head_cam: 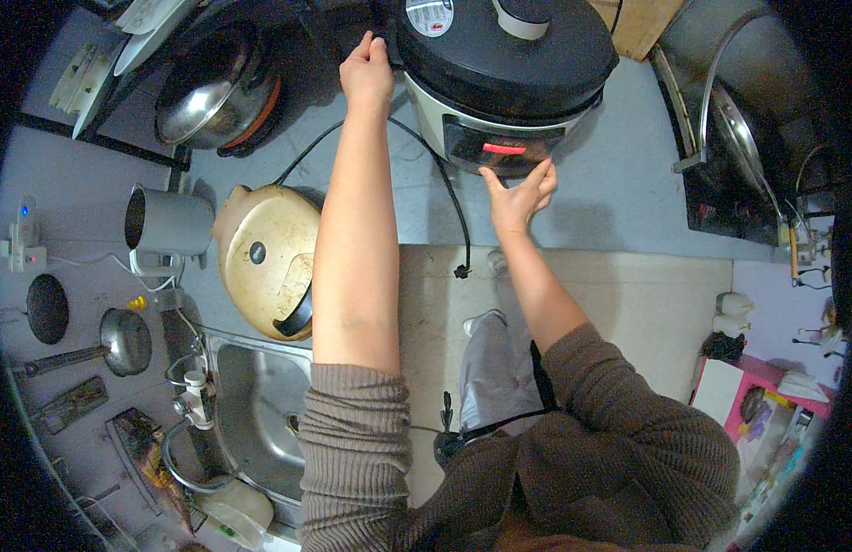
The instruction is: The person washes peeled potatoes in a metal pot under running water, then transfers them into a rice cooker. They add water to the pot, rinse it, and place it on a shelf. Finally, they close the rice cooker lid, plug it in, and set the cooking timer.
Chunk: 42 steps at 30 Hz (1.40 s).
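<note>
A large electric cooker [508, 76] with a black lid and a pale body stands on the blue-grey counter. Its dark front panel [460, 145] shows a lit red display. My left hand [368, 74] is curled at the cooker's left side, around what looks like a dark side handle; the fingers partly hide it. Below the display, my right hand [519, 190] has its thumb and fingers spread at the panel's lower edge. Whether those fingers grip anything there is unclear. The lid carries a pale knob [526, 26] and a round label with writing.
A gold-coloured appliance [267, 259] with a black handle sits left of my forearm. A black power cord [448, 186] hangs its plug [461, 271] past the counter edge. A metal jug [167, 221], lidded pot [212, 114] and steel sink [257, 407] are left; a pan [736, 141] is right.
</note>
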Tool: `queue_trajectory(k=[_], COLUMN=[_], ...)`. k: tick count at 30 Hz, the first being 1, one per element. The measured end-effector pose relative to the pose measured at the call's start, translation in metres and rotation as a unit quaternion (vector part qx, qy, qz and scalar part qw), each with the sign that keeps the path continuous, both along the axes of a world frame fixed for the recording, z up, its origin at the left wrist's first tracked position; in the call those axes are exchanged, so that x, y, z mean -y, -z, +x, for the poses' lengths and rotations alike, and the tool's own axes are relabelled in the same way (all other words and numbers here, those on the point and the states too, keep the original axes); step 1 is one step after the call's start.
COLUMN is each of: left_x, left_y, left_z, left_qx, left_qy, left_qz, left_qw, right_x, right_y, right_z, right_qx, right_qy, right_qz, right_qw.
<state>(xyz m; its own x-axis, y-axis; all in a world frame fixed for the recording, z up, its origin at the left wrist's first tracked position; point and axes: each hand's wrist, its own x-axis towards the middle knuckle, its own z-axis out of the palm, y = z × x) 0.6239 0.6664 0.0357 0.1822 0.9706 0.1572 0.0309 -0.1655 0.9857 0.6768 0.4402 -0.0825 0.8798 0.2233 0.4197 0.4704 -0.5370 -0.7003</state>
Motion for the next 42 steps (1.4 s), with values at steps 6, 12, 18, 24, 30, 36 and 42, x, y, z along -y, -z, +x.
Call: queue_trajectory(k=[6,12,18,24,30,36,42], left_x=[0.004,0.002,0.001,0.008,0.013,0.011,0.013], left_y=[-0.005,-0.004,-0.004,-0.013,-0.018,-0.014,-0.016], left_z=[-0.003,-0.002,-0.003,-0.005,-0.007,-0.005,-0.004], left_qx=[-0.015,-0.006,-0.049,-0.054,0.019,-0.009,0.014], left_qy=[-0.007,-0.006,-0.004,-0.013,0.047,0.017,0.025], left_qz=[0.023,0.028,0.012,0.055,-0.058,-0.034,-0.055], left_qw=[1.000,1.000,0.999,0.997,0.997,0.999,0.998], right_x=[-0.001,-0.001,0.024,0.044,0.047,0.044,0.045], right_y=[-0.004,-0.006,-0.001,-0.001,-0.007,-0.014,-0.008], right_z=[0.001,0.002,0.024,0.047,0.051,0.052,0.048], right_qx=[-0.038,-0.036,-0.068,-0.088,-0.019,0.025,0.023], right_qy=[-0.001,-0.011,-0.074,-0.140,-0.150,-0.137,-0.138], right_qz=[0.003,0.019,0.031,0.090,0.050,0.008,-0.007], right_qw=[0.999,0.999,0.995,0.982,0.987,0.990,0.990])
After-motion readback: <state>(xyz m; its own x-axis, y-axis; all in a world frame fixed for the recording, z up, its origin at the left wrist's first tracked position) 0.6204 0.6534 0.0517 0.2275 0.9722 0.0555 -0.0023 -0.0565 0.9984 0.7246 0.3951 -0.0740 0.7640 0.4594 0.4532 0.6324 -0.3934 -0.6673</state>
